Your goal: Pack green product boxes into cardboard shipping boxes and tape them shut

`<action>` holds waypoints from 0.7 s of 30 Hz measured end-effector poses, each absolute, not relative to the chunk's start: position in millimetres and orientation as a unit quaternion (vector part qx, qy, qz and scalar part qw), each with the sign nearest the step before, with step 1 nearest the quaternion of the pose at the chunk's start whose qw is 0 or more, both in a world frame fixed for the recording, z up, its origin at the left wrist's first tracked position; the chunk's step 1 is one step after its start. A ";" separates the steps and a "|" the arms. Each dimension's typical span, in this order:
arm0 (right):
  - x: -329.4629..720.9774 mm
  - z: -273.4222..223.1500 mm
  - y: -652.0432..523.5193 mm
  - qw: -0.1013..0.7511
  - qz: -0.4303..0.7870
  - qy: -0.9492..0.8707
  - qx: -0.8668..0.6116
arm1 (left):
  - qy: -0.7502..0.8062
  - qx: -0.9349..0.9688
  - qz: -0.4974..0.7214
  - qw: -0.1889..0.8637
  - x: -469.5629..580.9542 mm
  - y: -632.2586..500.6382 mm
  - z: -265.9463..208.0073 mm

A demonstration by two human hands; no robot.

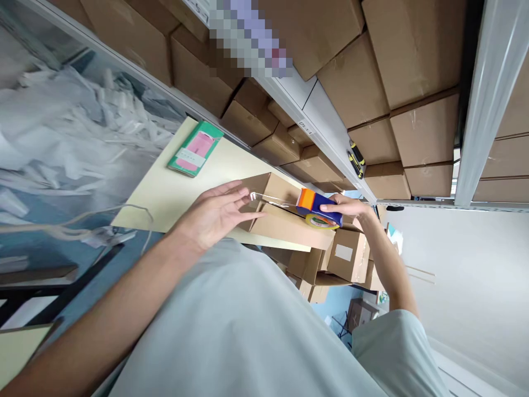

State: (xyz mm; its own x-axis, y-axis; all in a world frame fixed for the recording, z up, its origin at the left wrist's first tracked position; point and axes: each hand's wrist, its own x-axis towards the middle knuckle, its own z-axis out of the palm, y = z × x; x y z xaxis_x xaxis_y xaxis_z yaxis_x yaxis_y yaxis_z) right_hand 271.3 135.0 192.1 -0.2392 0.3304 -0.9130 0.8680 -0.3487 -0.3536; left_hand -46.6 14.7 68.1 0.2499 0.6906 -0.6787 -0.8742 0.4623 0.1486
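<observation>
My right hand (346, 207) is closed around a blue and orange tape dispenser (327, 208) with a roll of tape in it. A strip of clear tape (273, 199) stretches from the dispenser along the top of a long brown cardboard box (291, 223). At the box's near left end is my left hand (217, 215), its fingers stretched out and the thumb apart. Its fingertips are close to the loose end of the strip; whether they touch it I cannot tell. The box lies on a pale yellow table (159, 196).
A green and pink package (195, 149) lies on the table. Shelves packed with cardboard boxes (351, 77) run along the far side, with yellow-black cutters (356, 159) on a ledge. White wrapping material (82, 127) is heaped at left. More boxes (347, 253) stand beyond the table's right end.
</observation>
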 end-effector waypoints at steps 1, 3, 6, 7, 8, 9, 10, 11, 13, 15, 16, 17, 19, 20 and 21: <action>269.3 190.9 129.1 0.217 -0.577 0.536 0.577 | 0.351 -0.128 0.500 0.781 -47.3 14.3 65.5; 266.5 188.3 116.8 0.194 -0.549 0.565 0.584 | 0.366 -0.104 0.506 0.774 -48.7 11.6 59.4; 266.1 183.8 98.6 0.181 -0.521 0.587 0.593 | 0.426 -0.003 0.524 0.738 -51.4 5.6 50.5; 266.8 182.4 93.3 0.181 -0.519 0.586 0.595 | 0.449 0.044 0.525 0.722 -52.5 4.0 48.1; 267.9 181.1 88.7 0.179 -0.521 0.582 0.598 | 0.470 0.092 0.521 0.706 -53.8 3.0 46.1; 269.1 180.0 85.0 0.175 -0.525 0.577 0.601 | 0.488 0.136 0.513 0.693 -55.2 2.9 44.3; 270.2 179.1 82.2 0.171 -0.529 0.572 0.604 | 0.504 0.174 0.502 0.681 -56.6 3.6 42.7; 271.2 178.6 80.5 0.166 -0.530 0.570 0.606 | 0.518 0.208 0.489 0.670 -58.1 5.1 41.3; 272.1 178.1 79.5 0.160 -0.528 0.574 0.606 | 0.540 0.257 0.457 0.658 -60.8 9.9 38.3; 271.3 178.2 80.6 0.159 -0.527 0.576 0.604 | 0.557 0.282 0.422 0.657 -62.9 15.7 34.3; 270.6 178.2 81.2 0.159 -0.529 0.575 0.604 | 0.564 0.285 0.406 0.660 -63.5 18.5 31.6; 269.8 178.2 81.8 0.160 -0.530 0.574 0.604 | 0.570 0.284 0.394 0.663 -63.8 21.2 28.2; 268.9 177.6 82.5 0.168 -0.531 0.571 0.604 | 0.577 0.274 0.378 0.671 -63.2 26.0 19.2; 269.1 176.8 82.7 0.171 -0.531 0.570 0.603 | 0.578 0.268 0.372 0.676 -62.3 28.1 13.7; 269.9 175.8 82.7 0.176 -0.532 0.570 0.601 | 0.577 0.261 0.365 0.682 -60.7 30.0 7.7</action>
